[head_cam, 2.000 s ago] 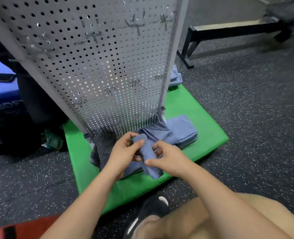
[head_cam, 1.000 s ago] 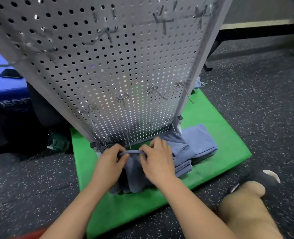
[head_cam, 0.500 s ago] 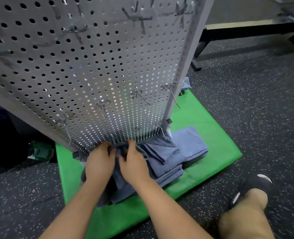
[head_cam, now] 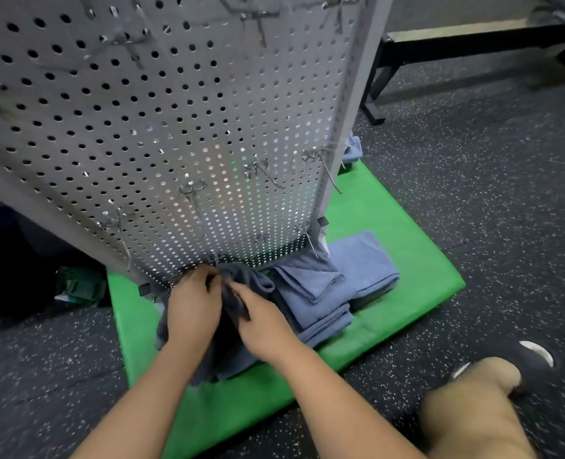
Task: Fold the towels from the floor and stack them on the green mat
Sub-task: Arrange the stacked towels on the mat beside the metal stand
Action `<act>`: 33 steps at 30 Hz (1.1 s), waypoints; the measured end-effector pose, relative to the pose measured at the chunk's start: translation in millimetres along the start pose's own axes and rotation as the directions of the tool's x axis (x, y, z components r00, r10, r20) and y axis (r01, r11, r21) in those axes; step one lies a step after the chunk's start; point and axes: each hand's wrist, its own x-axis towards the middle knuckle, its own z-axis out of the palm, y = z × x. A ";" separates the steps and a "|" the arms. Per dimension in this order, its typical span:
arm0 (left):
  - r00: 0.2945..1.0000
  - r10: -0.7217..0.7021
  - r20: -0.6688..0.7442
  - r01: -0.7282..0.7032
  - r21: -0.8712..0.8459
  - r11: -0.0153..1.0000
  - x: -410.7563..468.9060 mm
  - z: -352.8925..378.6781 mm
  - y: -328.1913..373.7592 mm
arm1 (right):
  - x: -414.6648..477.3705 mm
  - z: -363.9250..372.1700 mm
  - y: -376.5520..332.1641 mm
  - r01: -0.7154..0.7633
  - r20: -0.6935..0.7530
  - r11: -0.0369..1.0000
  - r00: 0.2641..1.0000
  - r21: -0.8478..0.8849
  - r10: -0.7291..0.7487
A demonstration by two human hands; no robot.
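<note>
A green mat (head_cam: 390, 286) lies on the dark speckled floor under a grey pegboard stand. On it sit folded blue towels (head_cam: 314, 293), with another folded blue towel (head_cam: 367, 260) to their right. My left hand (head_cam: 191, 309) and my right hand (head_cam: 261, 319) both grip a bunched blue-grey towel (head_cam: 241, 283) at the foot of the pegboard, left of the folded ones. Its lower part hangs over the mat below my wrists. A further blue towel (head_cam: 354, 150) peeks out behind the stand.
The perforated grey pegboard stand (head_cam: 162, 127) with metal hooks (head_cam: 264, 173) leans over the mat and hides its rear part. A black bench frame (head_cam: 473, 38) stands at the back right. My knee (head_cam: 473, 412) and black shoe (head_cam: 536, 356) are at lower right.
My hands carried the towel from mid-air down toward the pegboard's foot and now bunch it there on the mat. The view has drawn closer to the stand.
</note>
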 end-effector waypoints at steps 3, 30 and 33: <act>0.998 -0.058 0.039 0.063 -0.141 0.988 -13.7 2.0 2.2 | -8.1 -2.0 19.1 -0.043 -0.028 0.999 0.999 0.017 0.044; 0.898 -0.036 0.438 -0.153 0.387 0.909 -106.7 121.3 -62.3 | -59.0 -15.3 109.0 -0.388 0.143 0.903 0.898 -0.186 0.416; 0.881 -0.007 0.473 -0.195 0.377 0.906 -102.6 114.2 -54.9 | -60.5 -17.1 101.4 -0.388 0.143 0.904 0.899 -0.183 0.415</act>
